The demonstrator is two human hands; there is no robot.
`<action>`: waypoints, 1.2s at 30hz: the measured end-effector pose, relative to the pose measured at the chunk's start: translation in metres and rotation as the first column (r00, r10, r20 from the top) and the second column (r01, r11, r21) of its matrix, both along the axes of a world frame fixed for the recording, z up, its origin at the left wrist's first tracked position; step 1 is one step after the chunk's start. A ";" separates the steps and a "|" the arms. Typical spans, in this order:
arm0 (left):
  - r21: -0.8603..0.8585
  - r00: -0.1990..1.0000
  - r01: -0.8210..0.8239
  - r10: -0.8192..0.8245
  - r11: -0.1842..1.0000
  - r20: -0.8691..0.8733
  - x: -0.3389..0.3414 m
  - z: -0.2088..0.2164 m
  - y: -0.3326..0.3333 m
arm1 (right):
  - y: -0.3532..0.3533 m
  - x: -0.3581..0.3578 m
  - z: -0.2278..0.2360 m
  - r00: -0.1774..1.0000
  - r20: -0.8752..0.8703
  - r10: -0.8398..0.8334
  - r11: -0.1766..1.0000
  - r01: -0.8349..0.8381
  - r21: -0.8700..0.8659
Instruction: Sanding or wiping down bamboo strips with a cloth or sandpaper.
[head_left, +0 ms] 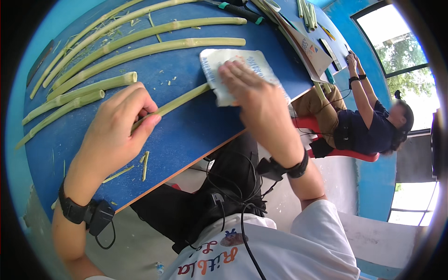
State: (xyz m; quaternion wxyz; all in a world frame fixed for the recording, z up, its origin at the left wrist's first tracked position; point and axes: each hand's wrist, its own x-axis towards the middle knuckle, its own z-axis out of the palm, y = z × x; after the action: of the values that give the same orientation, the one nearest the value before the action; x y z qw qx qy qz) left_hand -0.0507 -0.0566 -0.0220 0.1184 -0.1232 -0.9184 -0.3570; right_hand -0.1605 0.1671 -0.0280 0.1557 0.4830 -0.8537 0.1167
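Note:
A slim green bamboo strip (184, 99) lies slantwise over the blue table, one end inside my left hand (119, 119). That hand pinches it between thumb and curled fingers. At its other end, a whitish printed sheet that looks like sandpaper (212, 70) covers the strip. My right hand (261, 102) presses the sheet down onto it, fingers laid together along the top; its thumb and the covered tip of the strip are hidden. Two short bamboo pieces (79, 100) rest just beyond my left hand.
Several long bamboo lengths (158, 46) curve across the far side of the blue table (186, 135). A dark blade (39, 60) lies at the left rim, a black-and-green handle (240, 12) at the back. Papers (303, 46) lie at right; a co-worker (368, 107) sits beyond. Shavings (145, 165) lie near the front edge.

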 end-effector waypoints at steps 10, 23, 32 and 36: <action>-0.056 0.997 0.034 -0.038 0.998 -0.060 -0.006 -0.012 0.004 | 0.006 0.005 0.009 0.986 0.164 0.028 1.000 -0.026 -0.015; -0.026 0.991 0.050 -0.053 0.998 -0.120 -0.010 -0.022 0.006 | 0.009 0.010 0.010 0.983 0.176 0.045 0.999 -0.044 -0.007; -0.099 0.985 0.038 -0.053 0.994 -0.162 -0.015 -0.029 0.002 | -0.025 0.041 -0.017 0.981 -0.035 0.190 0.976 -0.185 0.114; -0.084 0.993 0.051 -0.060 0.995 -0.104 -0.013 -0.027 -0.004 | -0.025 0.034 -0.022 0.963 0.168 0.212 0.976 -0.202 -0.075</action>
State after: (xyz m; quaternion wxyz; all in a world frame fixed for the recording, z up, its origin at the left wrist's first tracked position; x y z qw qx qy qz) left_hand -0.0641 -0.0604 -0.0493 0.1523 -0.1724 -0.9206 -0.3155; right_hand -0.1261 0.1416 -0.0496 0.0807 0.5529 -0.8052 0.1987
